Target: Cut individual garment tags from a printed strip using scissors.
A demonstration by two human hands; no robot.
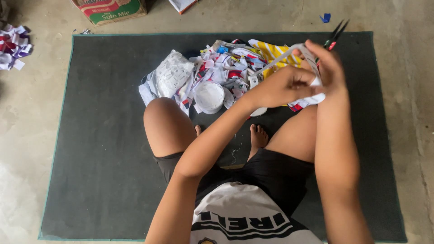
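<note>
I sit cross-legged on a dark mat (pixel 104 135). My left hand (pixel 282 86) and my right hand (pixel 327 68) are raised together over my right knee, both gripping a white paper strip (pixel 282 56) that loops up and to the left from my fingers. My right hand also holds dark scissors (pixel 334 34) with red at the handles, blades pointing up and away. In front of my legs lies a pile of cut paper scraps (pixel 226 68) in white, red, blue and yellow.
A round white lidded container (pixel 210 96) and a crumpled grey-white bag (pixel 172 74) sit by the pile. A cardboard box (pixel 108 10) stands beyond the mat's far edge. More scraps (pixel 13 45) lie on the concrete floor at left; a blue bit (pixel 325 18) at top right.
</note>
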